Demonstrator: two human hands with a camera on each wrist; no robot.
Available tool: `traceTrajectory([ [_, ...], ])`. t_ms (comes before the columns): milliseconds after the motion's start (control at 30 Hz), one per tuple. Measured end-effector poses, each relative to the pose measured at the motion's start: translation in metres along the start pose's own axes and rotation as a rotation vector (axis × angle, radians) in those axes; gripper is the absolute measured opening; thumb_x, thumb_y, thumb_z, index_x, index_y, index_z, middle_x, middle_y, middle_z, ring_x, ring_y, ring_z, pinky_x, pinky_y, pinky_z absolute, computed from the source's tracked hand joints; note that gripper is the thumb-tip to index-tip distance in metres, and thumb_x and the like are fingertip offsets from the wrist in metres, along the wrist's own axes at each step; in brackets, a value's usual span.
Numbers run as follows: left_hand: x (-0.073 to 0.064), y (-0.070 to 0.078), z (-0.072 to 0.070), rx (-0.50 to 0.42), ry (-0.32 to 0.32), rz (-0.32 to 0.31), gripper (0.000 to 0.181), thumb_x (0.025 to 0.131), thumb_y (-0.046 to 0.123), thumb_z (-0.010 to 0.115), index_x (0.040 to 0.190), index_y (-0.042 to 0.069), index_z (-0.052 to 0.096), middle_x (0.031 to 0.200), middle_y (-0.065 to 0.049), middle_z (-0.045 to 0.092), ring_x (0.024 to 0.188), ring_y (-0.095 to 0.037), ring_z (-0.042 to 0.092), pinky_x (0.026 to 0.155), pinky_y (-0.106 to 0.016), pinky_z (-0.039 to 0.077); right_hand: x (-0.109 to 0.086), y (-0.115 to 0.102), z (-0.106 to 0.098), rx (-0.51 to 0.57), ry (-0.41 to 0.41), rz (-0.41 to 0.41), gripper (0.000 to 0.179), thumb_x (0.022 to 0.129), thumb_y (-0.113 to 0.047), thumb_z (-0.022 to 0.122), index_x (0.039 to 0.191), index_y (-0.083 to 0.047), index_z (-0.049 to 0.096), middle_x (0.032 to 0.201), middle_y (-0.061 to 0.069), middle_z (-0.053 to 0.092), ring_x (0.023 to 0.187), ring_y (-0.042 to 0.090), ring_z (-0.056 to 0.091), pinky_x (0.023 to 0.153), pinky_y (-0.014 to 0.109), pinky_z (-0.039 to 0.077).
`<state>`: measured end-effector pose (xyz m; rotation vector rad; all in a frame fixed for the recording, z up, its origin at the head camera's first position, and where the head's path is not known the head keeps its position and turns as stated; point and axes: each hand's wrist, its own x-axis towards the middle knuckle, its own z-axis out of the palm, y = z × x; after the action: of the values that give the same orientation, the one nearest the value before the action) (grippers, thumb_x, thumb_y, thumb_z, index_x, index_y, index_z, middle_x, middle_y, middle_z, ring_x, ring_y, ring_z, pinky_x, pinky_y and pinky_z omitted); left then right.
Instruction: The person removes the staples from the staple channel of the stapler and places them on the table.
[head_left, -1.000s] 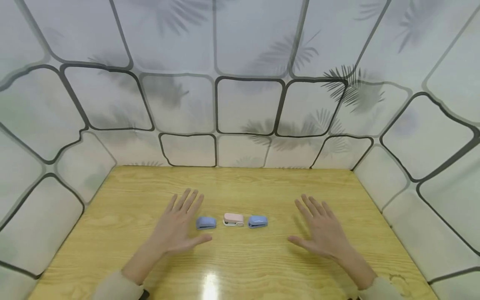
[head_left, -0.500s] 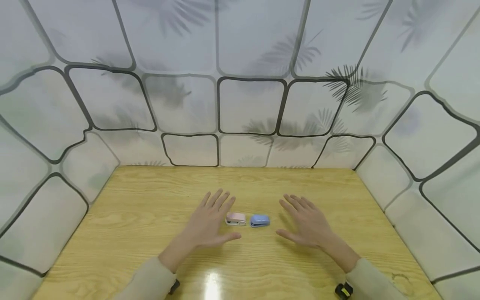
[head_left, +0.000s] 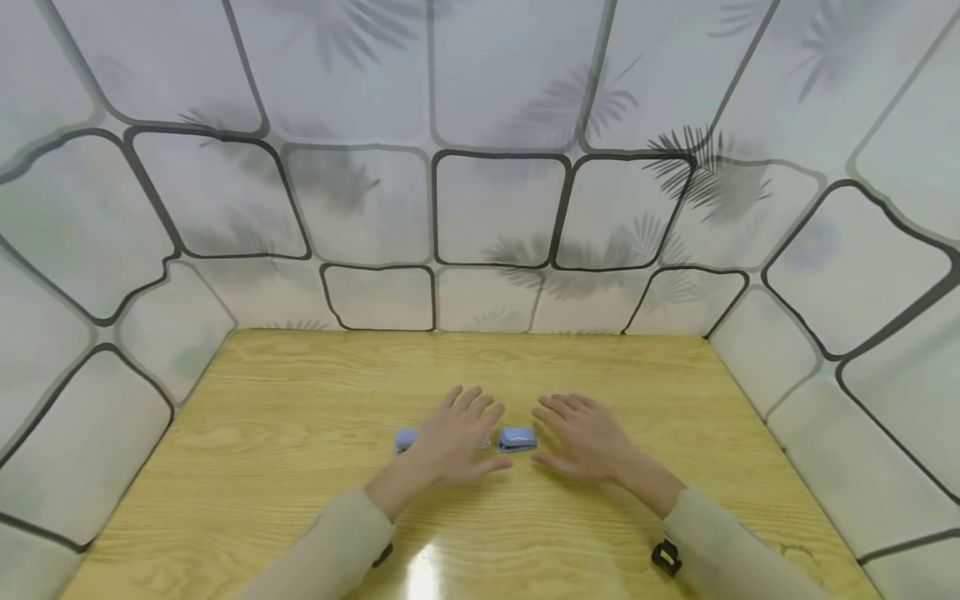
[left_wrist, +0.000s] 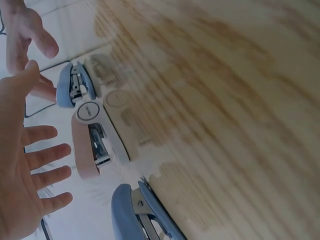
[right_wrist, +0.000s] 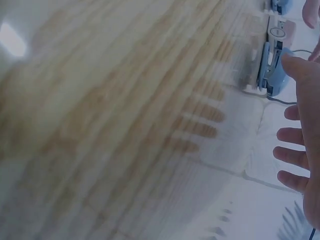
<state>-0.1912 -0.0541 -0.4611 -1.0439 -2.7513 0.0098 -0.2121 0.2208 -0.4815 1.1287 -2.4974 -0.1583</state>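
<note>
Three staplers are sitting in a row on the wooden table [head_left: 540, 533], and I am checking them from afar through the cameras. In the head view, the left hand [head_left: 459, 437] is hanging over the middle one, the pink stapler [left_wrist: 85, 145], and is hiding nearly all of it; the left wrist view is showing its pink top, white base and round mark. That hand is holding its fingers spread and extended, apart from the pink stapler. The right hand [head_left: 583, 437] is also keeping its fingers extended, just beside the right blue stapler [head_left: 517, 439]. The left blue stapler [head_left: 405, 439] is peeking out behind the left hand in the head view. Only the head view is revealing both sleeves [head_left: 341, 529], while both wrist views are catching reflections on the tabletop.
</note>
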Motion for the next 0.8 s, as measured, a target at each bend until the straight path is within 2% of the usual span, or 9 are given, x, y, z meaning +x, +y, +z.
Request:
traceTrajectory([
  [267, 0.012, 0.005, 0.011, 0.042, -0.033, 0.028, 0.069, 0.099, 0.069, 0.056, 0.143, 0.016, 0.062, 0.142, -0.005, 0.068, 0.137, -0.028, 0.060, 0.120, -0.051, 0.047, 0.009, -0.002, 0.005, 0.032, -0.032, -0.055, 0.053, 0.093, -0.055, 0.073, 0.127, -0.015, 0.071, 0.130, 0.009, 0.075, 0.117, 0.029, 0.072, 0.099, 0.047, 0.060],
  [500, 0.016, 0.009, 0.013, 0.132, -0.009, 0.038, 0.048, 0.101, 0.059, 0.061, 0.124, 0.019, 0.072, 0.123, -0.001, 0.074, 0.116, -0.021, 0.068, 0.106, -0.041, 0.055, 0.011, -0.003, 0.009, 0.044, -0.072, -0.085, 0.044, 0.097, -0.048, 0.070, 0.126, -0.014, 0.073, 0.125, 0.006, 0.076, 0.116, 0.026, 0.073, 0.099, 0.045, 0.060],
  [800, 0.020, 0.013, 0.014, 0.135, -0.016, 0.020, 0.036, 0.103, 0.052, 0.061, 0.116, 0.020, 0.072, 0.116, 0.002, 0.075, 0.110, -0.019, 0.068, 0.100, -0.037, 0.056, 0.010, -0.002, 0.009, 0.073, -0.048, -0.086, 0.032, 0.098, -0.040, 0.071, 0.117, -0.015, 0.076, 0.118, 0.004, 0.078, 0.110, 0.024, 0.074, 0.093, 0.044, 0.062],
])
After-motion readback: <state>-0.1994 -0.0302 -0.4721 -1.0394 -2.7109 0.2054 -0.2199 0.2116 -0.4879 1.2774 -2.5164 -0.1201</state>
